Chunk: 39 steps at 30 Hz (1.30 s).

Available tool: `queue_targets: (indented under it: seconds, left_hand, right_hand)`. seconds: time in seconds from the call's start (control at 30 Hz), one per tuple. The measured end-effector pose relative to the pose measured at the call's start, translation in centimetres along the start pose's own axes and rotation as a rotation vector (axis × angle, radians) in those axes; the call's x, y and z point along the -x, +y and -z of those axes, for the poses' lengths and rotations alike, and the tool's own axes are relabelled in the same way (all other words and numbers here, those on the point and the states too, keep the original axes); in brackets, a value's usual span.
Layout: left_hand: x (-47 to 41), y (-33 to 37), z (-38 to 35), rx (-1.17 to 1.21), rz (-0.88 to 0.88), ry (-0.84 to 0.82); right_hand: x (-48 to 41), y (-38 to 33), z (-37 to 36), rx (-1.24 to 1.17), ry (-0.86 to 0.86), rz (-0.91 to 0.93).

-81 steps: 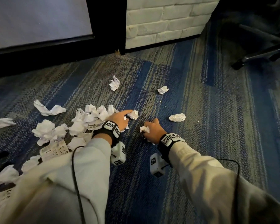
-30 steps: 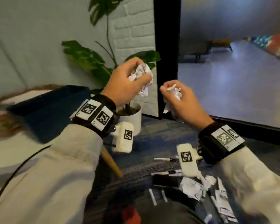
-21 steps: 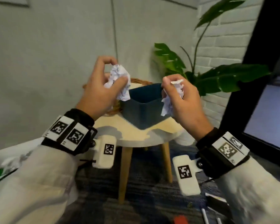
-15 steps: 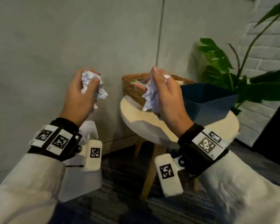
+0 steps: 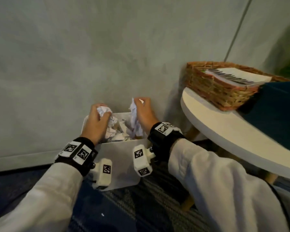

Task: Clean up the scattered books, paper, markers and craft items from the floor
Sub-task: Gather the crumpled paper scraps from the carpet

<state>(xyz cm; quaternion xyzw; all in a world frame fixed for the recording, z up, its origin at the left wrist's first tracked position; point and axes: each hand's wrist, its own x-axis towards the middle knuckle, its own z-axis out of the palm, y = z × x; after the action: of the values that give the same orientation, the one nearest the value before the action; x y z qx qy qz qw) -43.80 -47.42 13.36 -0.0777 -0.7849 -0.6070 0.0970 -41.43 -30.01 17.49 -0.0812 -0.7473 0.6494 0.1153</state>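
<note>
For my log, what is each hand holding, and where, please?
Left hand clutches a paper ball around its middle; right hand pinches a paper wad by its top.

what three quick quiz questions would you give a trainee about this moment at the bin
1. True or false: the left hand and the right hand each grip crumpled paper.
2. The hands are above: A) a drawer B) the white bin C) a backpack.
3. Fill in: the wicker basket sits on the round ____.
Key: 1 true; 2 B; 3 table.
</note>
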Motion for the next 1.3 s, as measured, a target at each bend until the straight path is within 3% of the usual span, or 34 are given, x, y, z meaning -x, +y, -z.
queue_targets:
  seconds: [0.23, 0.4, 0.63, 0.87, 1.07, 1.3]
  left_hand:
    - [-0.1, -1.0, 1.0, -0.174, -0.130, -0.034]
    - [0.6, 0.2, 1.3, -0.358, -0.202, -0.011]
    - [2.1, 8.5, -0.7, -0.153, -0.392, 0.159]
    - [5.6, 20.6, -8.8, 0.180, -0.611, 0.187]
    - [15.3, 32.1, -22.6, 0.292, -0.753, -0.068]
    - [32.0, 41.6, -40.5, 0.331, -0.894, -0.618]
  right_hand:
    - [-0.5, 3.6, -2.4, 0.603, -0.131, 0.146]
    - [0.0, 2.6, -2.0, 0.706, -0.116, 0.231]
    - [1.4, -6.3, 4.5, 0.715, 0.220, 0.495]
    - [10.3, -15.8, 19.0, 0.683, 0.550, 0.698]
    - [22.0, -18.0, 36.0, 0.782, 0.826, 0.633]
    - [41.3, -14.5, 54.7, 0.895, 1.171, 0.312]
